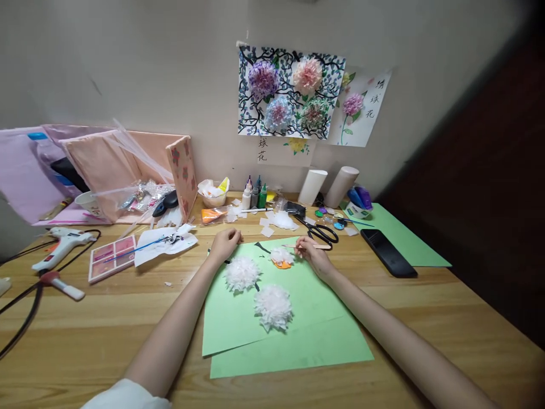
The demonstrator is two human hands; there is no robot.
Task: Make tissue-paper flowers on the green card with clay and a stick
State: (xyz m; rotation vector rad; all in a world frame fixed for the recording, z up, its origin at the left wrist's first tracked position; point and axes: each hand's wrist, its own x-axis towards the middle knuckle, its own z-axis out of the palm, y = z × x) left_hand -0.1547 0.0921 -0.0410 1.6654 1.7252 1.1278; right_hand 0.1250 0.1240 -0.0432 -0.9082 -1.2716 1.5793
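My right hand (314, 257) pinches a thin wooden craft stick (321, 246), whose left end reaches over a small white paper flower (281, 255). An orange patch (283, 264) shows under that flower's lower edge. My left hand (225, 246) rests with curled fingers at the upper left edge of the green paper (323, 324); anything inside its fingers is hidden. Two fuller white paper flowers, one on the left (242, 274) and one lower down (273, 307), lie on the paper. Dark painted strokes (262, 247) show beside them.
Black-handled scissors (322, 232) lie behind my right hand, with a black phone (387, 253) farther right. White paper squares (267, 231) and paint bottles (263, 196) stand toward the wall. At left are a glue gun (63, 244), a pink palette (113, 258) and a pink box (183, 176).
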